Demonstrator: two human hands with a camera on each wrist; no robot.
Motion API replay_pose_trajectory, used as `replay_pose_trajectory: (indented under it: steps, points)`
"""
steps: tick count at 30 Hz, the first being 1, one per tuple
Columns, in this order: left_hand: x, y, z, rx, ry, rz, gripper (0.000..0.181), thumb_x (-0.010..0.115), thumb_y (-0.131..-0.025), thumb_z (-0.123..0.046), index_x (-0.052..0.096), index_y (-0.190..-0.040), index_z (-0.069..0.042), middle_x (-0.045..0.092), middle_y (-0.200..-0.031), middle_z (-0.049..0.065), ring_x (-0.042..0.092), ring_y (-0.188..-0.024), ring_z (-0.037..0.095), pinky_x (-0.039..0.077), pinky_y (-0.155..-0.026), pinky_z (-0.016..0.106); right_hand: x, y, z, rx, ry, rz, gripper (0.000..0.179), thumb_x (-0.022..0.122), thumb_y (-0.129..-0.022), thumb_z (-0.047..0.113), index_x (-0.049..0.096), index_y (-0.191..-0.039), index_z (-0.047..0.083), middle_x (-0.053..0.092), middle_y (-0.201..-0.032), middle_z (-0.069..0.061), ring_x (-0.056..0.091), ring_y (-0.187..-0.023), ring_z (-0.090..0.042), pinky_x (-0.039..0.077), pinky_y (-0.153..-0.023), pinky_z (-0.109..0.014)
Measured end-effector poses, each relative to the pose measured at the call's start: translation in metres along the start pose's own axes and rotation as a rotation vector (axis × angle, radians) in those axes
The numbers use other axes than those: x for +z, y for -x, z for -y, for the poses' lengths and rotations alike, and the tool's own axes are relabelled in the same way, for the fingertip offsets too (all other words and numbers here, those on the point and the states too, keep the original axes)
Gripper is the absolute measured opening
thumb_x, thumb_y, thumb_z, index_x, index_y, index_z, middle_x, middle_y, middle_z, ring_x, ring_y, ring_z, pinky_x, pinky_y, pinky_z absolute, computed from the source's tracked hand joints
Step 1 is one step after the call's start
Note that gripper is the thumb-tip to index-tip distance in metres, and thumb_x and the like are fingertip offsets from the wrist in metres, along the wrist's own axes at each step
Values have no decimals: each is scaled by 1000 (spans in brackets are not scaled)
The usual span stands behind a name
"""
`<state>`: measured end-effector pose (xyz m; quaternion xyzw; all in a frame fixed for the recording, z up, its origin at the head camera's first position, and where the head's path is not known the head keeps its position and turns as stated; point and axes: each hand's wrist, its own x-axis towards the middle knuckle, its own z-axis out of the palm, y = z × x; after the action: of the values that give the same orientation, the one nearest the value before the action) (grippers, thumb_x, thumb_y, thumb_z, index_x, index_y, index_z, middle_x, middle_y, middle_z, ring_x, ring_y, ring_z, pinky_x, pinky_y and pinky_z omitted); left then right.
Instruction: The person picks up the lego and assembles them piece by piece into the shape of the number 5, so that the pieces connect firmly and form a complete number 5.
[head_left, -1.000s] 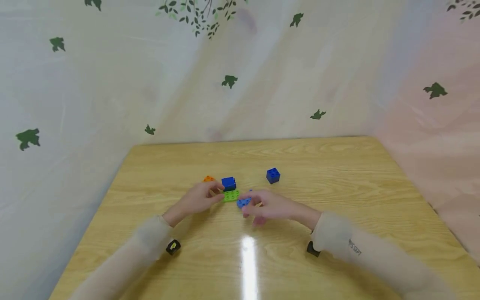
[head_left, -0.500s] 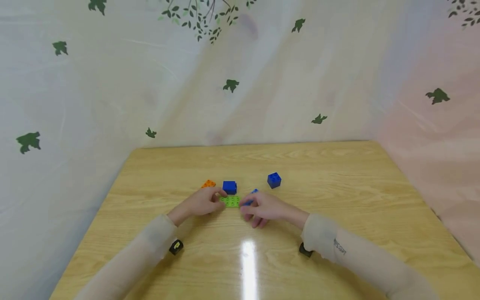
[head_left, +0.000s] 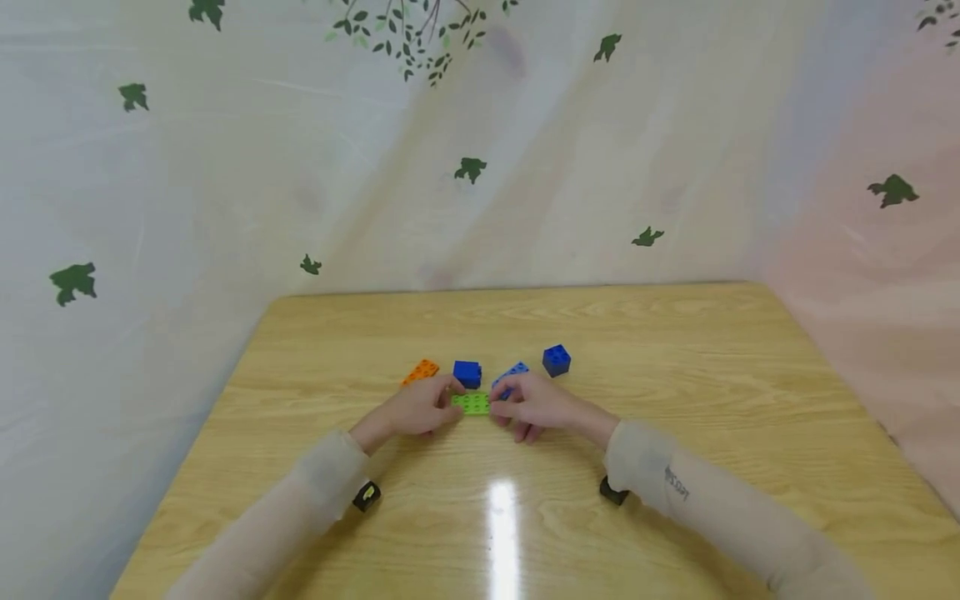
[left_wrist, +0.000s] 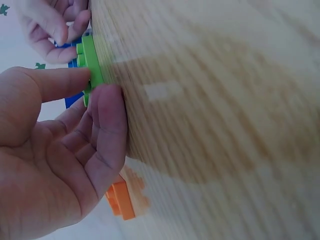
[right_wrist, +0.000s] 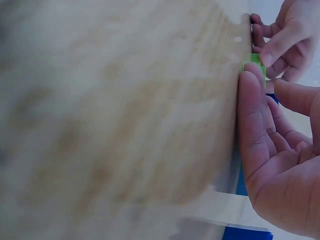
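Note:
A flat lime-green toy brick point(head_left: 472, 404) with studs lies on the table. My left hand point(head_left: 418, 407) pinches its left end; in the left wrist view the thumb lies against the studs. My right hand point(head_left: 546, 404) is at the green brick's right end, thumb and index finger apart and slightly bent. A light blue long brick point(head_left: 516, 372) lies slantwise just behind the right fingers, partly hidden by them. Behind the green brick lies a dark blue brick point(head_left: 467, 373) on its side. An orange brick point(left_wrist: 120, 198) is next to the left hand, partly covered in the head view.
A dark blue cube-shaped brick point(head_left: 557, 360) stands behind and right of the right hand. The wooden table point(head_left: 675, 358) meets a patterned cloth backdrop point(head_left: 390, 192) at its far edge. A dark camera point(head_left: 367, 496) shows under the left sleeve.
The light blue brick has been shifted away from me, towards the back. My right hand has moved from it to the green brick's right end. The left hand stays at the left end.

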<state>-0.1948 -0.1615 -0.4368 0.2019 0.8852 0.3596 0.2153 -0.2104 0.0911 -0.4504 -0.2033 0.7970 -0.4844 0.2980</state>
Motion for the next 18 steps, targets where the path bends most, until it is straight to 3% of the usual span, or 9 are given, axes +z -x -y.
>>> replay_pose_trajectory:
  steps: [9,13,18]
  points:
    - [-4,4,4,14,-20,-4,34,64,-100,-14,56,-129,1,59,-80,4,57,-54,14,50,-51,28,-8,-20,22,14,-125,-28,25,63,-103,23,64,-122,7,75,-97,-11,72,-90,-25,61,-76,-39]
    - [-5,6,6,12,-33,-2,35,65,-99,-14,57,-128,3,58,-78,4,56,-55,14,49,-53,28,-8,-29,27,12,-104,-52,25,61,-104,23,64,-124,8,74,-101,-11,72,-90,-25,61,-76,-39]
    - [3,0,-1,49,-85,-1,34,64,-100,-16,57,-128,2,56,-80,2,54,-61,13,44,-59,27,-11,-27,19,5,-11,-162,31,64,-102,24,61,-130,10,72,-100,-9,72,-80,-24,61,-68,-37]
